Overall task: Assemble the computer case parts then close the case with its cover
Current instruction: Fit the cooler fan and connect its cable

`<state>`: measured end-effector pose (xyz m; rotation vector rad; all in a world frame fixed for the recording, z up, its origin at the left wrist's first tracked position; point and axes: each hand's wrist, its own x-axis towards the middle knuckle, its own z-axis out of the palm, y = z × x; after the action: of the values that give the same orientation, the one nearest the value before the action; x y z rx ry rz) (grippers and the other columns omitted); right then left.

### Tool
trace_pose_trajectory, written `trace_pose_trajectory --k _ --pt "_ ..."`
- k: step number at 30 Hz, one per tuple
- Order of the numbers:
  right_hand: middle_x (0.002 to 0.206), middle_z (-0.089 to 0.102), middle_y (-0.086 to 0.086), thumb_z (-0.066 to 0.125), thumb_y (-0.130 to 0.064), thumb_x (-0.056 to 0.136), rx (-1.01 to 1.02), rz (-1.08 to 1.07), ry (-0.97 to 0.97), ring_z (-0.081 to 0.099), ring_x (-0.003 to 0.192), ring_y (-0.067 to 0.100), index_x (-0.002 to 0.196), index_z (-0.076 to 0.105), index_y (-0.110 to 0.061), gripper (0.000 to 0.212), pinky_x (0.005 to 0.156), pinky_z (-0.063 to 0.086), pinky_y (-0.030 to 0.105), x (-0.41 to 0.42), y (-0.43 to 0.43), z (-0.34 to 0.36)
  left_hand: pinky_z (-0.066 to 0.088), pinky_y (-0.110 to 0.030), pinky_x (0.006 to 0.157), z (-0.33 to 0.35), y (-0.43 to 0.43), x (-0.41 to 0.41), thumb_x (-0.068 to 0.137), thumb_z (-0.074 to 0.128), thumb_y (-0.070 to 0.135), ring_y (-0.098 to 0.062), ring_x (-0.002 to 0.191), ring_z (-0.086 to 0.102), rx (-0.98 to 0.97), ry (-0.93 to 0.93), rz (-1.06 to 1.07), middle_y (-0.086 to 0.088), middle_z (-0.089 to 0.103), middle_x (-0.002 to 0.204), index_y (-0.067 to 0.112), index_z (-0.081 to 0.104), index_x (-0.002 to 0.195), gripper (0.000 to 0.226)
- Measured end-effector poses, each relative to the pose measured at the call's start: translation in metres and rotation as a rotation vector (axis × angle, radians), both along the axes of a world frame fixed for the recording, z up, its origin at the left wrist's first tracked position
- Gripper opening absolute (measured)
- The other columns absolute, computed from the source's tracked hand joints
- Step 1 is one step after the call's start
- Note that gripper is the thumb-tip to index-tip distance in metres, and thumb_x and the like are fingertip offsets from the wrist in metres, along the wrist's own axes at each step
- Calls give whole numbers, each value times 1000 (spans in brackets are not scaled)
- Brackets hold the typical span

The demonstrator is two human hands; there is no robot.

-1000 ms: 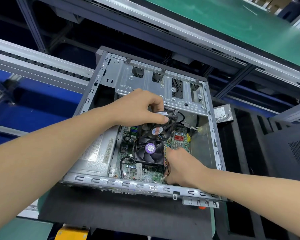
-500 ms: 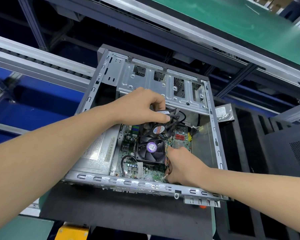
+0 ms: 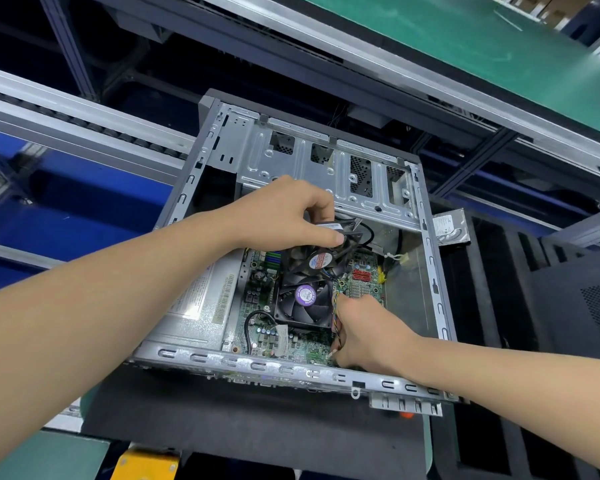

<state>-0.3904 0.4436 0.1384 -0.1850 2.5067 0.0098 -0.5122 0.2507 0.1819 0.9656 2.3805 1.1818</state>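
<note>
Left hand [image 3: 284,213]: fingers curled, with the thumb and fingertips pinching the top edge of a loose black case fan [image 3: 312,259].
Case fan: held tilted, just above the cooler fan [image 3: 305,303] on the motherboard [image 3: 257,299].
Right hand [image 3: 368,334]: knuckles up and fingers curled down round the fan wires [image 3: 336,308] at the near edge of the board. The fingertips are hidden, so I cannot tell what they touch.
Fan wires: a coloured bundle running from the held fan down past the cooler into the right hand.
Computer case [image 3: 428,261]: lies on its side with the top open. It sits on a black mat [image 3: 222,427] on the bench.
Inside the case: the silver power supply [image 3: 201,303] is left of the board and the drive cage [image 3: 326,168] is at the far end.
Hard drive [image 3: 451,226]: outside the case, just beside its far right corner.
Cover [image 3: 586,299]: a dark perforated panel lying off to the right, apart from the case.
</note>
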Motion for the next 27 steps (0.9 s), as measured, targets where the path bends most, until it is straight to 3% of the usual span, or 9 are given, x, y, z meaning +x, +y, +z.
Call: trace_pose_trajectory --k 14,22,27 --pt "81 54 3 79 -24 81 -2 24 22 59 79 28 98 41 -14 44 58 42 31 0 0 -1 43 -16 57 -2 0 -2 86 75 48 -7 67 61 -11 9 -2 24 66 77 26 66 80 25" --pt "92 67 10 83 -25 79 6 29 8 67 86 29 106 46 -11 49 62 52 35 0 0 0 41 -14 55 -3 1 -2 86 76 47 -7 65 60 4 1 -1 19 67 76 26 66 79 25" --pt "73 49 2 78 -16 77 32 39 17 61 74 30 100 39 -10 45 47 38 32 0 -1 -1 40 -14 55 -3 1 -2 86 76 47 -3 61 57 -6 1 -2 25 65 73 26 66 80 24"
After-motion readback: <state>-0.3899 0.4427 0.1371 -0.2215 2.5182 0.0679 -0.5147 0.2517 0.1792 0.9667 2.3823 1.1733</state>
